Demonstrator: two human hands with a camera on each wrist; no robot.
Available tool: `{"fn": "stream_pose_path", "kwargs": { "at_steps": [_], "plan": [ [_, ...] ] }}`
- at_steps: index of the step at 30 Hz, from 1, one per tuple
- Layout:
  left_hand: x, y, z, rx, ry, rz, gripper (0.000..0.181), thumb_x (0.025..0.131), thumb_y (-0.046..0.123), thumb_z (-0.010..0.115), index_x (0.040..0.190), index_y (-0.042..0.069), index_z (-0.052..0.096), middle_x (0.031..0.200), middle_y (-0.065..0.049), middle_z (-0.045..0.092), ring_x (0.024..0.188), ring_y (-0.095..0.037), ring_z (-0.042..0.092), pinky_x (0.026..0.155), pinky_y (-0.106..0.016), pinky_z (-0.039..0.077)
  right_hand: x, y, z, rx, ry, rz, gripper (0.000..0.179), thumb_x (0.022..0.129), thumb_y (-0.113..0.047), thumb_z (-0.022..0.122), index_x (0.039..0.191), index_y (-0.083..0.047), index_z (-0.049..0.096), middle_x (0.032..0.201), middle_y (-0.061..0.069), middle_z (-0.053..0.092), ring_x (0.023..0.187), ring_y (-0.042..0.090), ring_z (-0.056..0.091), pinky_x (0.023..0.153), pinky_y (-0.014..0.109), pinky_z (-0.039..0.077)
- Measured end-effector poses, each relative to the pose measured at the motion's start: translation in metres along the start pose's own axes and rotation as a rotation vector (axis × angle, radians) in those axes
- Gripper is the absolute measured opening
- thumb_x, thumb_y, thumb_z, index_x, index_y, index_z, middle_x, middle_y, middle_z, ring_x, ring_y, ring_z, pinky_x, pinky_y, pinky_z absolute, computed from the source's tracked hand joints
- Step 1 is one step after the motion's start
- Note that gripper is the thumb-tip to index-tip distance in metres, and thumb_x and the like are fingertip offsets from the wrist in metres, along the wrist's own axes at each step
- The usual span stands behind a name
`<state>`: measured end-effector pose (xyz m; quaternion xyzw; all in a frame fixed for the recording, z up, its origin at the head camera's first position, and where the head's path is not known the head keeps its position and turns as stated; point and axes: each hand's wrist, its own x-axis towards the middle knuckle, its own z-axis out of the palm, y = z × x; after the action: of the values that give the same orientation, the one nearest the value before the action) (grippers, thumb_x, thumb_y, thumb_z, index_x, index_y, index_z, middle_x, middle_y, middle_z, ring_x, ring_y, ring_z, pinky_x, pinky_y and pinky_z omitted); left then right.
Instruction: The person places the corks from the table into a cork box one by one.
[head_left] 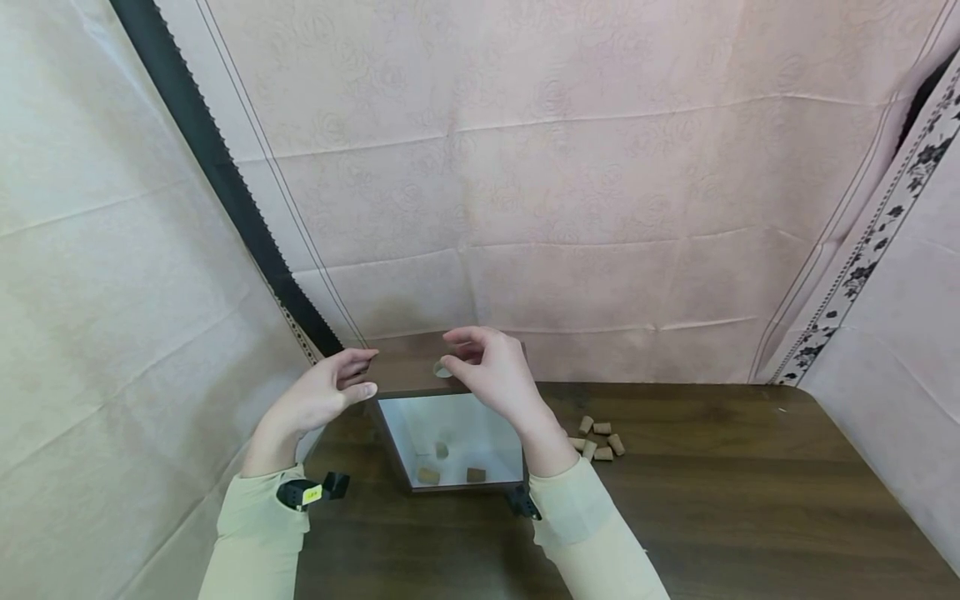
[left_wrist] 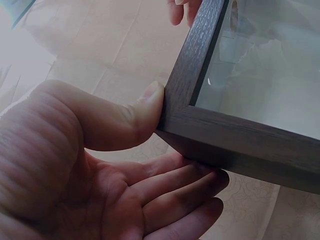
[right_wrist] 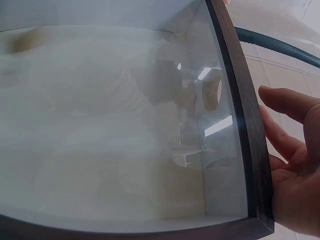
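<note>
A dark wood shadow box frame (head_left: 467,488) with a glass front stands on the table. Its top side (head_left: 401,367) has a round hole (head_left: 442,369). Behind the glass lie two corks (head_left: 428,476), with a fainter brown shape (head_left: 442,450) above them; whether that is a cork or a reflection I cannot tell. At the box's upper left corner my left hand (head_left: 322,398) holds on, thumb against the front edge and fingers along the side. My right hand (head_left: 495,375) is over the top beside the hole, fingers loosely bent, with nothing seen in them.
Several loose corks (head_left: 602,428) lie on the brown wooden table (head_left: 720,483), right of the box. Pale cloth (head_left: 600,192) hangs behind the table, and another cloth (head_left: 127,333) closes off the left side. Both wrists carry black straps (head_left: 300,493).
</note>
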<state>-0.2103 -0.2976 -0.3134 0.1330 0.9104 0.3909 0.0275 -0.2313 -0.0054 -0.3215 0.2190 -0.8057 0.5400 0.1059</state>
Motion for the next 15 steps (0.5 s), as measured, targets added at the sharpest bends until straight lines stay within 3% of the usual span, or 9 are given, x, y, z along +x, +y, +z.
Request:
{"fn": "stream_pose_path", "kwargs": {
  "at_steps": [8, 15],
  "plan": [
    [0.0008, -0.0012, 0.0008, -0.003, 0.002, 0.001, 0.063, 0.106, 0.015, 0.067, 0.161, -0.001, 0.040, 0.166, -0.029, 0.038, 0.151, -0.050, 0.038, 0.118, -0.067, 0.035, -0.0007, 0.0004, -0.0009, -0.004, 0.001, -0.001, 0.028, 0.098, -0.017, 0.081, 0.125, -0.015, 0.078, 0.114, 0.001, 0.076, 0.097, 0.016, 0.073, 0.083, 0.037, 0.062],
    [0.0010, -0.0005, 0.0012, 0.003, 0.006, -0.007, 0.064, 0.106, 0.017, 0.068, 0.161, 0.000, 0.040, 0.166, -0.028, 0.039, 0.151, -0.050, 0.039, 0.118, -0.067, 0.035, -0.0060, 0.0028, -0.0055, 0.055, 0.008, -0.033, 0.026, 0.098, -0.014, 0.080, 0.124, -0.016, 0.078, 0.114, -0.001, 0.076, 0.097, 0.015, 0.072, 0.084, 0.036, 0.062]
  ]
}}
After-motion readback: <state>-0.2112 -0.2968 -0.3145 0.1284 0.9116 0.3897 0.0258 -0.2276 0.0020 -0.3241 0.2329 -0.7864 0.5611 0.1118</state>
